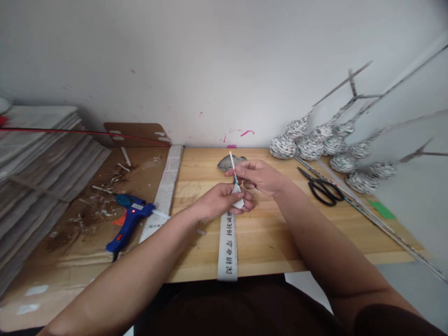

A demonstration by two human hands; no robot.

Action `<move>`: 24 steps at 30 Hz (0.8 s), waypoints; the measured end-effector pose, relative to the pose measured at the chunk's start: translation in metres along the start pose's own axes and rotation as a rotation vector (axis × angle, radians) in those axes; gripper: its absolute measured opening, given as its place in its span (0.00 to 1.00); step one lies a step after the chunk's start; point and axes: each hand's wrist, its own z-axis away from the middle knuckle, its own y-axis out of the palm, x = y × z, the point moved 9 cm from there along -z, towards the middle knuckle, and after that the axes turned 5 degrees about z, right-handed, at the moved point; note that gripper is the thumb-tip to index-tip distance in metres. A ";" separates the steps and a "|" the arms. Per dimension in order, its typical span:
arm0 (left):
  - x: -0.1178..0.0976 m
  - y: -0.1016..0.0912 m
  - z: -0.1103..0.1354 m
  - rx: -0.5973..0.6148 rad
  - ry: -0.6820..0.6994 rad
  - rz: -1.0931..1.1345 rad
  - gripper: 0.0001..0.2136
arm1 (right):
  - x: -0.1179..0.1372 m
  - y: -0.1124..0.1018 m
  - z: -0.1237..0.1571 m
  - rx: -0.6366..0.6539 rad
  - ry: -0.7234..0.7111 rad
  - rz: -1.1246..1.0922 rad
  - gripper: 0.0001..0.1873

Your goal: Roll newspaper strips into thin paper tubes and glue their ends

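Observation:
Over the middle of the wooden table (pixel 273 233), my left hand (pixel 219 201) pinches the upper end of a long newspaper strip (pixel 227 247) that runs back toward me and hangs over the front edge. My right hand (pixel 261 176) is closed on a thin white stick (pixel 233 165) that points up and away, its lower end meeting the strip's end between both hands. The two hands touch each other at the fingertips.
A blue glue gun (pixel 128 221) lies on brown cardboard (pixel 70 242) to the left, beside another newspaper strip (pixel 166 186). Stacked newspapers (pixel 38 158) fill the far left. Black scissors (pixel 324 189), paper-wrapped balls on sticks (pixel 308 144) and long paper rods (pixel 385 226) lie right.

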 end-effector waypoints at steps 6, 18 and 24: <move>-0.001 0.001 0.000 -0.004 0.005 0.013 0.12 | -0.001 -0.009 -0.001 -0.102 -0.005 -0.081 0.19; -0.004 -0.001 0.001 -0.034 -0.001 -0.020 0.12 | -0.001 -0.011 -0.001 -0.138 -0.017 -0.011 0.18; -0.004 -0.001 0.001 -0.039 0.002 -0.012 0.13 | -0.005 -0.002 -0.002 -0.024 0.023 0.032 0.17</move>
